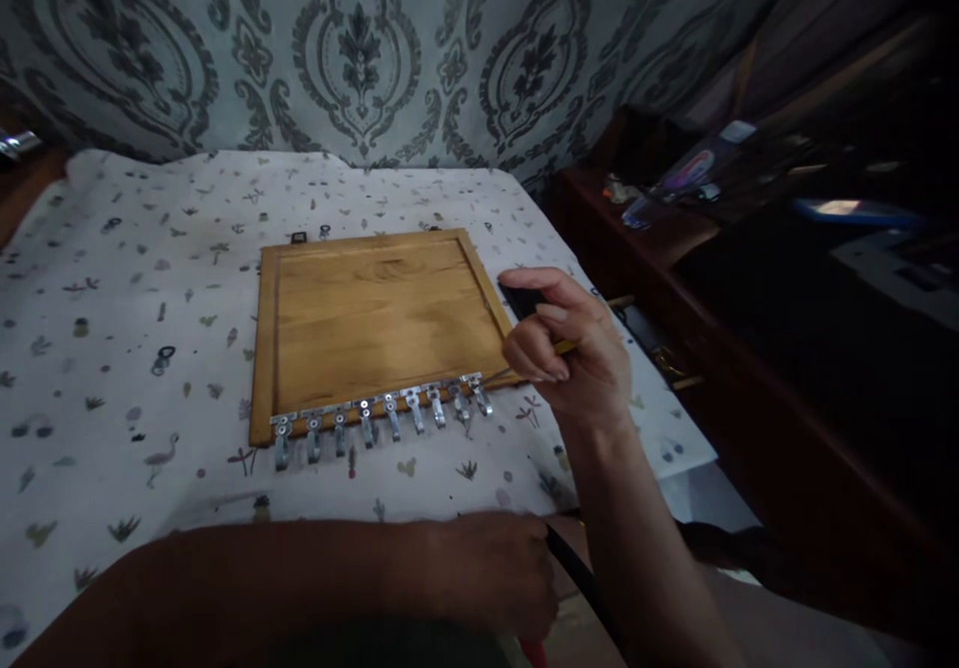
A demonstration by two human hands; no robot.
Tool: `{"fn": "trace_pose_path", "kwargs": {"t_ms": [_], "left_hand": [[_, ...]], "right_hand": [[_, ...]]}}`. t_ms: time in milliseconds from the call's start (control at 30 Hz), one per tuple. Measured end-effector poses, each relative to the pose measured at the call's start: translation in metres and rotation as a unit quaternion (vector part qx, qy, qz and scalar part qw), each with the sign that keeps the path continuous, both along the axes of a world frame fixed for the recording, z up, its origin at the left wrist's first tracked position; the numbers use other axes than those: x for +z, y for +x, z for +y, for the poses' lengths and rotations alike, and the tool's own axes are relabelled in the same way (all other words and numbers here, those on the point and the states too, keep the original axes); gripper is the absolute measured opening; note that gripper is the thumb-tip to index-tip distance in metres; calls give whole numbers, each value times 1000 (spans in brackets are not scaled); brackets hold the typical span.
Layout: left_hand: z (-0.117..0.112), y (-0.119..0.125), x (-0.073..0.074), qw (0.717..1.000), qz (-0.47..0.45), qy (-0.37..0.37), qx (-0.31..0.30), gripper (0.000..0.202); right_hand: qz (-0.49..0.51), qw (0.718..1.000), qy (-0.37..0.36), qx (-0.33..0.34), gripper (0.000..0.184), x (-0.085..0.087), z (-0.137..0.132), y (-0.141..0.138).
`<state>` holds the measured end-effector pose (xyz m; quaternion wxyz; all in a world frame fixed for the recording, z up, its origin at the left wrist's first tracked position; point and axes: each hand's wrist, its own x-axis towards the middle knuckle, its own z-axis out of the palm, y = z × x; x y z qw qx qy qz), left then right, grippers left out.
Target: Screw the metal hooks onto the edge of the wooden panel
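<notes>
A wooden board (375, 319) with a raised frame lies flat on the patterned cloth. A row of several metal hooks (382, 418) is fixed along its near edge. My right hand (573, 348) hovers at the board's right near corner, fingers closed round a screwdriver with a black and yellow handle (524, 301); its thin shaft points at the rightmost hook. My left hand (494, 568) rests at the table's near edge, fingers curled over a dark thin object (576, 573) that I cannot make out.
The table (112, 329) wears a white cloth printed with small figures. Patterned wallpaper (360, 49) rises behind it. On the right stands a dark wooden cabinet (749, 348) with cluttered items on top, very dim.
</notes>
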<state>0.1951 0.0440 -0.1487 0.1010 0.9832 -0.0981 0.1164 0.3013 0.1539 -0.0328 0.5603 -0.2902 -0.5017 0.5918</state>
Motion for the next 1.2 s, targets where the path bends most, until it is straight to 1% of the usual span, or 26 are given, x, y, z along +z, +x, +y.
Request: {"fn": "trace_pose_path", "kwargs": {"t_ms": [167,333,433,567,667,733,867,1033,1100,1200], "left_hand": [[1,-3,7,1000,4,30,3,21],[1,-3,10,1000,0,26,12,26],[-1,-2,8,1000,6,26,17,27],[-6,1,2,999,15,21,23,20],[-9,3,-3,999,7,9,30,19],[-10,4,-6,1000,1,9,30,18],[-11,5,-10,999,-17,14,30,16],[-11,8,-12,999,-25,20,28,14],[-10,10,-12,999,-24,20,19,16],[-7,10,-10,1000,-7,7,-9,17]], "right_hand": [[-10,999,9,-45,19,1,-7,-10],[-29,996,4,-86,17,1,-12,-16],[-32,993,14,-111,15,1,-14,-19],[-27,986,27,-162,13,2,-15,-24],[-23,984,31,-173,12,1,-16,-24],[-28,987,28,-156,13,1,-17,-22],[-49,995,26,-84,14,2,-16,-15],[-66,996,63,-18,21,7,-8,-6],[-63,995,73,15,23,9,-5,-2],[-52,995,59,54,19,7,-4,2]]}}
